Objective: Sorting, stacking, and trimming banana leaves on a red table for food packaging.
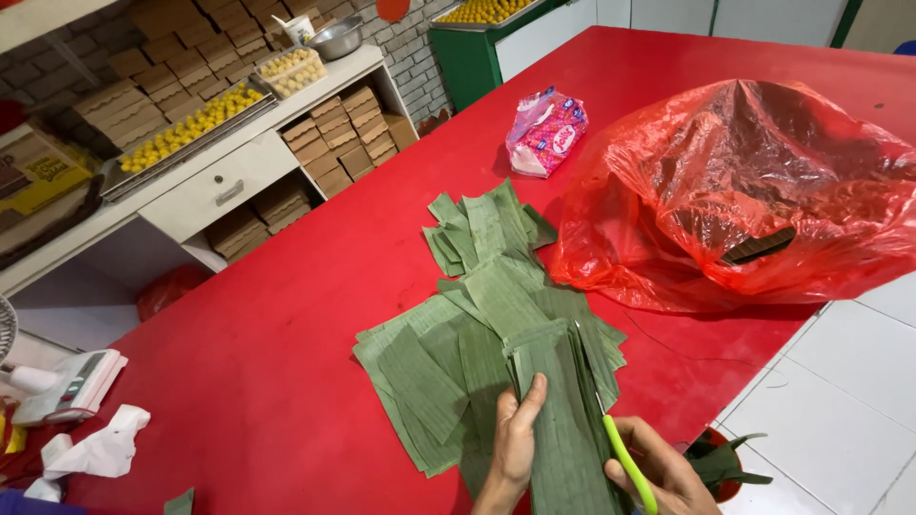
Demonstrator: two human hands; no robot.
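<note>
Left hand (516,441) pinched folded leaf strip (563,420); right hand (660,469) was closed on green-handled scissors (622,450), blade along the strip, over red table (286,381).

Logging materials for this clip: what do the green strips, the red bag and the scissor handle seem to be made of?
Green strips: apparently cut leaf, likely banana; matte, with fine parallel ribbing.
Red bag: thin plastic film; glossy, translucent, crinkled with bright highlights.
Scissor handle: looks like smooth moulded plastic, lime green, in the right hand. The blade looks like metal, though it is too thin to be sure.
</note>
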